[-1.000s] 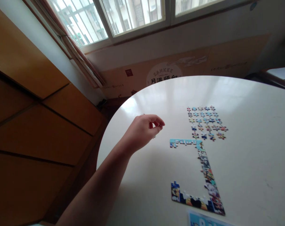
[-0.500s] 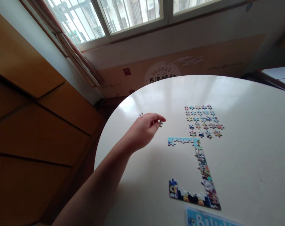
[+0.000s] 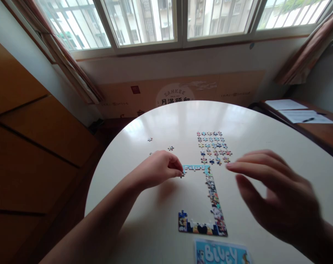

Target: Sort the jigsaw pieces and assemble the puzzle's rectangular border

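L hand (image 3: 155, 170) has fingers pinched on a small puzzle pc (image 3: 182, 176) at the top L end of the part-built frame (image 3: 216, 205); approx. the aligning step, calling for fine turning. R hand (image 3: 279, 194), blurred, hovers open, nr. the loose pcs (image 3: 209, 139). White worktop (image 3: 265, 146), Bluey sheet (image 3: 221, 251) at the bottom, windows (image 3: 138, 22) beyond.

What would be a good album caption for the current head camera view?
The left hand at a corner of the part-built puzzle border, the right hand hovering near the loose pieces.
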Tool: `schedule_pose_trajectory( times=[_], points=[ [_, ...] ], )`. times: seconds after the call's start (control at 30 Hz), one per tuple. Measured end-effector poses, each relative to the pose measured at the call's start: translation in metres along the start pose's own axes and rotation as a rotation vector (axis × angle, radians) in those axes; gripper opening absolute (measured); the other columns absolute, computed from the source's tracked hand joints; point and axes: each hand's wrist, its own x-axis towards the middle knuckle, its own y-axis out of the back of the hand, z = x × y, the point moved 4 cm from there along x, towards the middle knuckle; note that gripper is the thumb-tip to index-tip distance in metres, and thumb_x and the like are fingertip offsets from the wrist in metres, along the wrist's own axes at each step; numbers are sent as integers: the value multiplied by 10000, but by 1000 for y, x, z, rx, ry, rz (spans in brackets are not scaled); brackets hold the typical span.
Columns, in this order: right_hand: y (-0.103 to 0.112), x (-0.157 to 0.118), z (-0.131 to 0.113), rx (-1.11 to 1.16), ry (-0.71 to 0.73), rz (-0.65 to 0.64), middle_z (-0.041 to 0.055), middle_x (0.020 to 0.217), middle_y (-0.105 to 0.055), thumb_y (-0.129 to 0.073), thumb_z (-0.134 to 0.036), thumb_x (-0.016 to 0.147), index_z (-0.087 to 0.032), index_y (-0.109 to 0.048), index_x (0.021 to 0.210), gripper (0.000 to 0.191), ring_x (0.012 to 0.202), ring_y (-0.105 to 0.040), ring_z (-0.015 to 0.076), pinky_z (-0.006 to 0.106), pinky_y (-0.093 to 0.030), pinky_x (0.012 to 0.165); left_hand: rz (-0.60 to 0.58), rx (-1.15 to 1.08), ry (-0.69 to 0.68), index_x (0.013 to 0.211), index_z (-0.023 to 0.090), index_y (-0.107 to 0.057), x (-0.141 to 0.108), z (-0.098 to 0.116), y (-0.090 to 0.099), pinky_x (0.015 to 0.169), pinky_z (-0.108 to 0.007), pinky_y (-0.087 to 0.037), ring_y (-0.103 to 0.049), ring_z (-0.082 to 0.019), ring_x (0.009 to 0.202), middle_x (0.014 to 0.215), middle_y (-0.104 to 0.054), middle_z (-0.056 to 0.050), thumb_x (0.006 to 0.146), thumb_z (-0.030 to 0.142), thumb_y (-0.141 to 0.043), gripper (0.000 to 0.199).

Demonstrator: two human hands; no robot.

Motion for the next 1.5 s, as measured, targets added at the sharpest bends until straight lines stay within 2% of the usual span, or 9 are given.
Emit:
schedule_pose_trajectory(
  times=[0.13,0.23,0.43,0.77,0.97,1.07,1.17,1.33,1.5],
  points=[
    [-39,16,7,36,13,-83,56,953,-696,-580,-46,873,-224,-679,1028,256,920,-611,230,420,-531,809,39,145,12,823,261,-802,3,3,-1,678,-301,-488,-676,-206,791,858,-763,-9,765,285,-727,97],
    [-50,10,13,56,-3,-124,55,964,-695,-582,-49,862,-217,-691,1005,246,942,-604,236,439,-518,832,59,184,5,809,263,-805,4,5,-2,687,-299,-486,-664,-211,815,899,-748,-21,753,305,-732,101],
    [-52,7,17,80,-30,-125,51,966,-694,-576,-57,867,-227,-696,999,247,944,-605,232,436,-515,829,100,237,-11,826,257,-809,6,4,-4,715,-311,-511,-657,-230,872,949,-740,-47,762,309,-702,135],
    [-50,9,16,117,-37,-127,44,940,-694,-562,-63,863,-248,-697,1000,266,900,-620,228,426,-521,808,113,273,-55,853,254,-810,7,7,-4,722,-317,-527,-646,-218,841,946,-728,-56,770,314,-694,155],
    [-50,9,19,112,-37,-156,46,943,-701,-558,-70,874,-234,-697,997,247,910,-621,226,424,-520,820,153,285,-100,941,245,-784,4,4,8,810,-349,-514,-635,-224,893,981,-703,-55,826,330,-700,166],
    [-55,7,20,94,-23,-230,48,983,-711,-557,-77,883,-232,-702,1025,256,951,-628,230,446,-517,875,109,311,-211,938,245,-765,0,9,12,928,-391,-487,-622,-242,1001,1050,-693,-50,817,306,-742,137],
    [-61,3,18,58,10,-329,52,1116,-718,-563,-95,889,-253,-699,1118,309,1109,-619,258,503,-485,986,50,333,-314,911,248,-753,-2,12,11,975,-408,-469,-601,-253,1088,1145,-682,-51,802,284,-769,116],
    [-75,-4,11,25,46,-531,52,1340,-661,-560,-182,931,-274,-630,1319,405,1378,-473,313,648,-283,1165,-19,311,-389,916,247,-763,0,10,6,940,-380,-490,-631,-234,1048,1122,-698,-53,806,242,-766,111],
    [-87,-8,7,36,68,-646,59,1450,-582,-529,-267,983,-241,-554,1427,446,1458,-372,312,634,-189,1213,-22,296,-420,960,237,-769,3,5,8,911,-343,-504,-657,-210,1002,1076,-723,-50,827,187,-724,149]
  ],
)
